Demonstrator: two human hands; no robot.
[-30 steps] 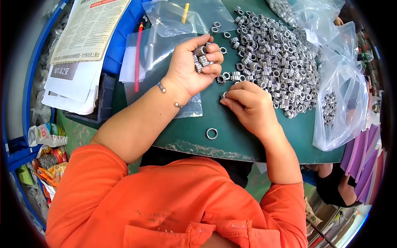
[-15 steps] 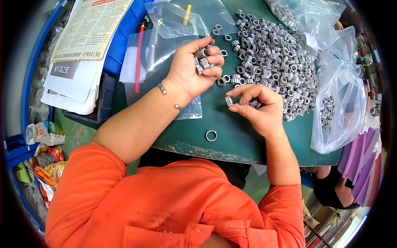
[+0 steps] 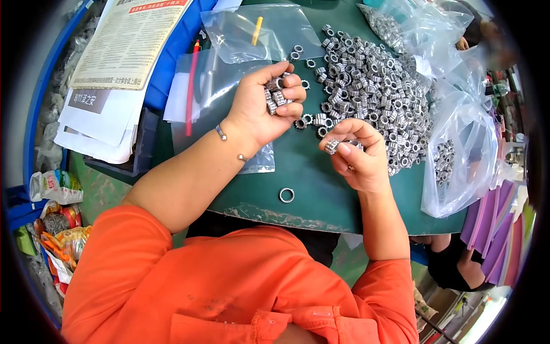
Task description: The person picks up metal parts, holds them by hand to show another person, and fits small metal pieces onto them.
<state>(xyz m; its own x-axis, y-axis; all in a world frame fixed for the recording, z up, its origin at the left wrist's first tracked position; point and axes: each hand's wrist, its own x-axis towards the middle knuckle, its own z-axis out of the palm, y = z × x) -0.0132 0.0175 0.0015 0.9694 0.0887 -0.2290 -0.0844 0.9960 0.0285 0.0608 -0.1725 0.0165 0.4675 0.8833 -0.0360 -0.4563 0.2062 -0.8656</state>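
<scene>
My left hand [image 3: 252, 109], palm up, has its fingers curled around several small toothed metal rings [image 3: 275, 100]. To its right, my right hand [image 3: 363, 163] pinches one toothed ring [image 3: 332, 147] between thumb and index finger. More grey metal shows behind that thumb, partly hidden by the fingers. Just beyond both hands spreads a large pile of similar rings [image 3: 375, 86], with a few strays along its left side. A single wider, thinner ring [image 3: 286, 195] lies by itself on the green table [image 3: 252, 192], near the front edge.
Clear plastic bags [image 3: 467, 149] with metal parts stand right of the pile. Flat plastic bags [image 3: 229, 34], a yellow stick [image 3: 257, 31] and a red pen [image 3: 193, 86] lie at the left. Beyond them are a newspaper [image 3: 123, 49] and a blue bin [image 3: 172, 63]. Another person sits at right.
The ring in my right hand has turned in the pinch, and that hand's thumb now points up. My left hand keeps its grip. The whole view has shifted slightly.
</scene>
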